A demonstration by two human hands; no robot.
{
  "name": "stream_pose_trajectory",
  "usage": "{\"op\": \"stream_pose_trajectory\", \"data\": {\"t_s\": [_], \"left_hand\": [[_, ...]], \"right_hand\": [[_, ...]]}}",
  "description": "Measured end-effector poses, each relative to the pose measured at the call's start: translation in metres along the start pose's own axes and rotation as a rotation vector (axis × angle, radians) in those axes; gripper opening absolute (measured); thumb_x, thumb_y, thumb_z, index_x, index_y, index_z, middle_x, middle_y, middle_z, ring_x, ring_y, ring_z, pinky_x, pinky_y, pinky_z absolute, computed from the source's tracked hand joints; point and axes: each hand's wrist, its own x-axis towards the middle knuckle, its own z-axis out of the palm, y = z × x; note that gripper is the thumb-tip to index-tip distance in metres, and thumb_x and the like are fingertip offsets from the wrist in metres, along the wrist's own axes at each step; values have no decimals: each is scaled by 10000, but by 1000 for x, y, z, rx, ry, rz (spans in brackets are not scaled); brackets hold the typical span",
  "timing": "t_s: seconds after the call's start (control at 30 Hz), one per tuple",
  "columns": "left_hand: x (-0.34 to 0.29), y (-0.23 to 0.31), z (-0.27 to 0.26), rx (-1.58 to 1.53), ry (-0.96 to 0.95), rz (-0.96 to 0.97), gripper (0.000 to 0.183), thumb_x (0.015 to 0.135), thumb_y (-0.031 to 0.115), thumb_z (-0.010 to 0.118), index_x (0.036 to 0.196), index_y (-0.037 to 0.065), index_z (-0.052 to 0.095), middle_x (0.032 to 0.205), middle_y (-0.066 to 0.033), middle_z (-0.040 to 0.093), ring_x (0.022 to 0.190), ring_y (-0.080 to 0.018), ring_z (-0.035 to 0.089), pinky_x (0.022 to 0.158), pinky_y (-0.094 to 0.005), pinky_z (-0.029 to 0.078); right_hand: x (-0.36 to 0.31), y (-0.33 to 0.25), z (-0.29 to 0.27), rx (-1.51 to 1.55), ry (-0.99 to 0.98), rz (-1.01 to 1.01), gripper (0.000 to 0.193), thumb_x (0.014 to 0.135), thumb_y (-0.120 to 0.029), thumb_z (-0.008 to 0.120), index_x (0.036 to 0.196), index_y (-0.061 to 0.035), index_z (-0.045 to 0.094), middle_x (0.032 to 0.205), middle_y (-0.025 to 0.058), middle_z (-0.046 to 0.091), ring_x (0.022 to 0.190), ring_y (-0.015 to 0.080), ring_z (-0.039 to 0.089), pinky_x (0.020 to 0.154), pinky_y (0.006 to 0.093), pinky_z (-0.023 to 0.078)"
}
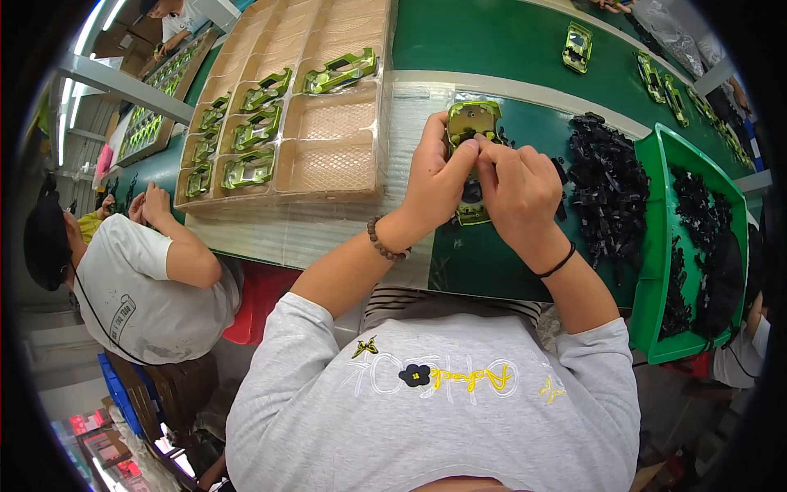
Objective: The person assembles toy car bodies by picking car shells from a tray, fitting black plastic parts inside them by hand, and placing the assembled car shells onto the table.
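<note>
A lime-green plastic toy car body shell [473, 116] is held just over the green table top, in front of my chest. Its hollow inner side faces up, with dark pieces visible inside. My left hand [432, 176] is closed round the shell's left side, its thumb pressing in at the middle. From the right, my right hand [525, 195] reaches over the shell with fingers curled and thumb and forefinger pinched at its centre. Whatever lies between those fingertips is hidden. Small black plastic parts [607, 193] are heaped on the table right of my right hand.
A clear compartment tray [287, 197] with several green shells stands at the left. A green bin [652, 328] of black parts is at the right. More shells [577, 47] lie on the far green surface. A co-worker [147, 279] sits at the left.
</note>
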Motion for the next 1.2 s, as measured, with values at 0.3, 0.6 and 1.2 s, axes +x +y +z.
{"op": "stream_pose_trajectory", "data": {"t_s": [0.3, 0.6, 1.2], "left_hand": [[-1, 0, 6, 68, 34, 23, 226, 919, 38, 432, 1140, -2, 411, 995, -73, 554, 872, -93, 523, 749, -231, 437], [-5, -7, 4, 308, -2, 56, 218, 903, 37, 474, 1118, 1, 467, 925, -28, 546, 787, -49, 486, 673, -198, 413], [-3, -6, 6, 207, 10, -1, 227, 889, 43, 502, 1112, 0, 498, 880, 1, 553, 741, -39, 488, 642, -193, 413]], "right_hand": [[-12, 3, 5, 405, 132, 173, 461, 743, 3, 664, 1136, -37, 427, 1290, 149, 447, 925, 206, 541, 762, 294, 444], [-8, 5, 18, 1263, -107, 875, 380, 934, -122, 484, 1278, 7, 388, 1142, 120, 535, 996, 157, 536, 847, 262, 436], [-14, 5, 17, 1222, -81, 871, 380, 955, -109, 434, 1317, -7, 374, 1003, 95, 596, 882, 122, 553, 807, 257, 454]]}}
